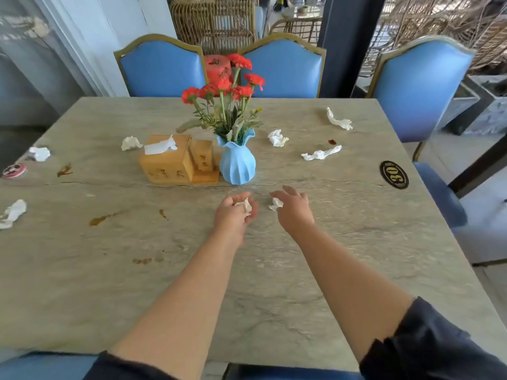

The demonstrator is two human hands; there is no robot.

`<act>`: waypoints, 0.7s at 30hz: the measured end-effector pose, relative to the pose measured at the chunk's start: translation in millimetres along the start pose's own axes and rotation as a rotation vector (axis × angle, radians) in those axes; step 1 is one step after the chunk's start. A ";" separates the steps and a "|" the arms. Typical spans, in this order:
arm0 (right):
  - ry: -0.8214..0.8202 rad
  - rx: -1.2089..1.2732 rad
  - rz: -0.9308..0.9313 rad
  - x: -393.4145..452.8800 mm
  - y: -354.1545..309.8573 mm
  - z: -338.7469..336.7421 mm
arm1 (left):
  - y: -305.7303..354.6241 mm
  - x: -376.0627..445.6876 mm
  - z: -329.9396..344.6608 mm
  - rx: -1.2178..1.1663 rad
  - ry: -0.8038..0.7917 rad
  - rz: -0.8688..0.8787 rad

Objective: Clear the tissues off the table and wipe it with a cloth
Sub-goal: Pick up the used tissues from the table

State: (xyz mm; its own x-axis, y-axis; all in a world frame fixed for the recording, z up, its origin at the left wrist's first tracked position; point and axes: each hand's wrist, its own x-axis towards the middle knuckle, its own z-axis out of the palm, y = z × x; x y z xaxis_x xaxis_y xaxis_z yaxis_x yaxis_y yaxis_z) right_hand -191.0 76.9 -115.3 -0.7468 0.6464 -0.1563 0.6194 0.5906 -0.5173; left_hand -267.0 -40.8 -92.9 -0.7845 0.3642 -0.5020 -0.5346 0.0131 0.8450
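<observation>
Both of my hands are out over the middle of the stone table [343, 237]. My left hand [233, 212] curls around a crumpled white tissue [247, 205]. My right hand [295, 209] pinches another small crumpled tissue [275, 203] at its fingertips. More used tissues lie scattered: one [277, 137] right of the vase, a twisted one [321, 154], one [338, 120] near the far right, one [131, 143] left of the tissue box, one [40, 153] and one [12, 213] at the left edge. Brown stains [103, 218] mark the tabletop. No cloth is in view.
A wooden tissue box [164, 160] with a toothpick holder [203, 157] and a blue vase [237, 161] of red flowers stand at the centre. A black number plaque [394, 174] sits at the right, a round coaster [13, 170] at the left. Blue chairs [162, 69] surround the table.
</observation>
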 end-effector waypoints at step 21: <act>0.107 0.615 -0.048 -59.1 -113.4 26.9 | 15.9 -9.2 -65.2 -0.199 -0.125 -0.149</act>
State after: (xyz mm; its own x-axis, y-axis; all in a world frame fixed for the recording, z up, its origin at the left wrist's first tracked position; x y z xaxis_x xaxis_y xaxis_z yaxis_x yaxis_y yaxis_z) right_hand -223.7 -41.3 -70.0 -0.7222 0.6897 -0.0516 0.3090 0.2550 -0.9163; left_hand -288.8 -104.6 -86.9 -0.6543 0.4843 -0.5807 -0.7021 -0.1038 0.7045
